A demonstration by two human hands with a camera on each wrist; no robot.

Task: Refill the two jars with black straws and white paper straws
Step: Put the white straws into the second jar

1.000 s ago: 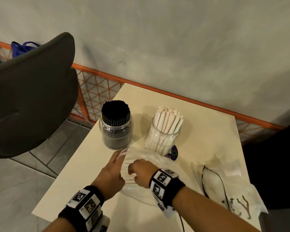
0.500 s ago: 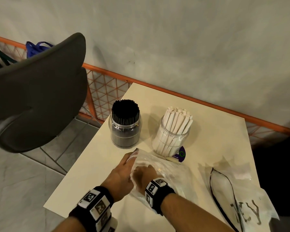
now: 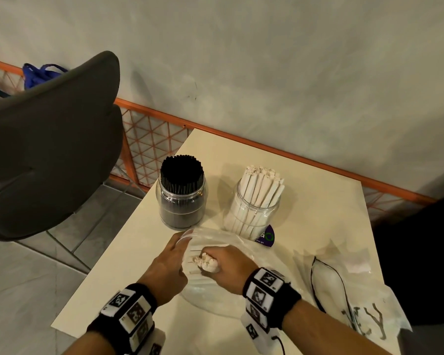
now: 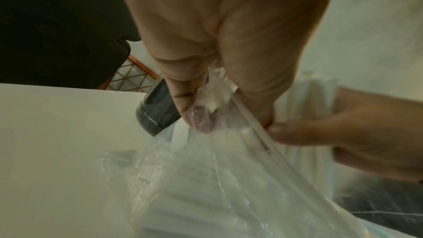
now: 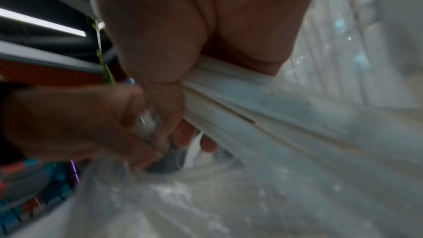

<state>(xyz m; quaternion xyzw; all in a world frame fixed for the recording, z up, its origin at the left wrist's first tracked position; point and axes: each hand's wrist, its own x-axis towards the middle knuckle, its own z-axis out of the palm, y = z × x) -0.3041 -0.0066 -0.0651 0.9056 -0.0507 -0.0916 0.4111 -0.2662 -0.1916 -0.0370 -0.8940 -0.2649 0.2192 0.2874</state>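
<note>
1. Since earlier frame: right hand (image 3: 226, 265) now grips white paper straws (image 3: 208, 262) at bag (image 3: 215, 242) mouth, table's near-left.
2. Left hand (image 3: 167, 270) pinches bag rim.
3. Straws likely light, crushable; grip mid-bundle.

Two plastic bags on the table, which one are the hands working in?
The clear bag just in front of the jars: left hand holds its mouth, right hand grips white paper straws. The printed bag lies untouched, right.
</note>
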